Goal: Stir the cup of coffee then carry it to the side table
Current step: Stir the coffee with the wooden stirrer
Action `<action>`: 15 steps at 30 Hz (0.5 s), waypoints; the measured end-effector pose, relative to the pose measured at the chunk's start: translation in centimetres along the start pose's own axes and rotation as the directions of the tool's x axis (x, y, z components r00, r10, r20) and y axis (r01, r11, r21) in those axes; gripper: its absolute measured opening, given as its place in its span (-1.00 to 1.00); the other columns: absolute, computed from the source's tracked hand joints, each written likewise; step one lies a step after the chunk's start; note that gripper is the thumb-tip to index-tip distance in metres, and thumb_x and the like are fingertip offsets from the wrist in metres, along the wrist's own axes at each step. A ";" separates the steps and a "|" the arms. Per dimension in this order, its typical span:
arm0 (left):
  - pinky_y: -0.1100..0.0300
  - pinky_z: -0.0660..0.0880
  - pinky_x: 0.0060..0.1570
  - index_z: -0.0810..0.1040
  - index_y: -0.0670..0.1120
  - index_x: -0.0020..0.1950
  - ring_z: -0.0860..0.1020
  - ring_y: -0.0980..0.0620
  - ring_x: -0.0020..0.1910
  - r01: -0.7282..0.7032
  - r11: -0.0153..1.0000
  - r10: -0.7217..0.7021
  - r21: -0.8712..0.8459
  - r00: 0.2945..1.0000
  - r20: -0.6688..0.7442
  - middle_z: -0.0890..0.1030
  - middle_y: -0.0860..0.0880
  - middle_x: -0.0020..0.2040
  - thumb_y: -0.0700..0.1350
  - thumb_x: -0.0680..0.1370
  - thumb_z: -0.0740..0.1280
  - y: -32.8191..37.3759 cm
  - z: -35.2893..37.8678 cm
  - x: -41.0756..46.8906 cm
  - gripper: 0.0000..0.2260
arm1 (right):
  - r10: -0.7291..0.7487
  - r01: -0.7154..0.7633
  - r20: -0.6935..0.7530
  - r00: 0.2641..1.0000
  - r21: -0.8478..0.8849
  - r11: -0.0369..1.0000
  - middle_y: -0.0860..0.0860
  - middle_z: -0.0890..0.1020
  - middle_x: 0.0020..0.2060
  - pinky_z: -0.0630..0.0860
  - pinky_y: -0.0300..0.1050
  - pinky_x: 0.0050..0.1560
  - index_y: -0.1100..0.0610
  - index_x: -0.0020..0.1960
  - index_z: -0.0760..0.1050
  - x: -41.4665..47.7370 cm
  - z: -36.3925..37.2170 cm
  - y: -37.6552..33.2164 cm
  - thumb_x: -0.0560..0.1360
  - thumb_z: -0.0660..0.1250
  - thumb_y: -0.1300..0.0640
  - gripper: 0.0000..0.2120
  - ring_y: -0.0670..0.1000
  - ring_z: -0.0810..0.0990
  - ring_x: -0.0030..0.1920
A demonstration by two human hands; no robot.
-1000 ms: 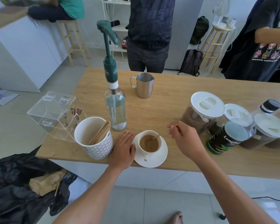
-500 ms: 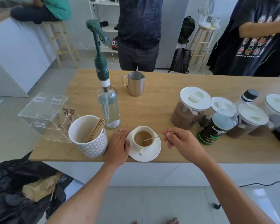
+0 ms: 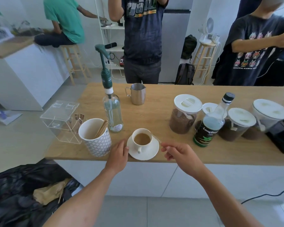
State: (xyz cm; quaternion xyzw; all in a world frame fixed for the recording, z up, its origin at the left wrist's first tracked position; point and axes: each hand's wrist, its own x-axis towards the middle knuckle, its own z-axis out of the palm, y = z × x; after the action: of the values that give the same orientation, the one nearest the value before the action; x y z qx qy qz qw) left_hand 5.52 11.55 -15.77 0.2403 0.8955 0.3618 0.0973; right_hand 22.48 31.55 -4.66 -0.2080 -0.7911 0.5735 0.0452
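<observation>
The stir stick [image 3: 155, 138] lay flat across the coffee half a second ago; now its tip sits at the far right rim of the cup [image 3: 143, 147], and the right hand [image 3: 180, 154] has drawn a little back toward the body. Its thumb and first fingers [image 3: 166, 147] pinch the stick's near end, and the other fingers are curled under. The left hand [image 3: 118, 155] has stayed where it was, its fingers loosely straight and lying on the desk [image 3: 162, 112], their tips touching the left rim of the saucer [image 3: 151, 154] to steady it. I judge that the stirring is either in its last turn or just ending, so the stick would have to come out before any carrying starts.

The cup stands on its saucer close to the front edge of the desk, with the near rim of the saucer almost at that edge. A patterned mug [image 3: 98, 143] of spare sticks stands just beside the left hand, and a pump bottle [image 3: 113, 112] stands just behind it. The jars [image 3: 183, 118] and the green bottle [image 3: 205, 133] are well apart on the right, and bare desk lies between them and the cup. The easiest way to lift the cup is straight up and back toward the body. A black bag [image 3: 15, 185] lies on the floor at the left. I cannot tell where the side table is
</observation>
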 end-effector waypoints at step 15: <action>0.19 0.21 0.38 0.33 -0.12 0.50 0.28 0.01 0.47 -0.057 0.992 0.066 0.115 0.995 -0.075 0.36 -0.05 0.49 -0.08 0.69 0.11 5.4 -2.7 -7.5 -0.62 | 0.072 -0.081 0.086 0.994 0.098 0.992 0.01 0.66 0.07 0.61 -0.19 -0.04 0.06 0.35 0.52 -4.7 4.1 1.6 0.63 0.22 0.09 -0.69 -0.04 0.64 -0.02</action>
State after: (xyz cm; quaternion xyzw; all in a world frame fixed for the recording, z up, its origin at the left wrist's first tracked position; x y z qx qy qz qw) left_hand 13.03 9.52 -10.05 0.2585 0.9098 0.3227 0.0368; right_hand 25.92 26.51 -6.73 -0.2120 -0.7535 0.6223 0.0012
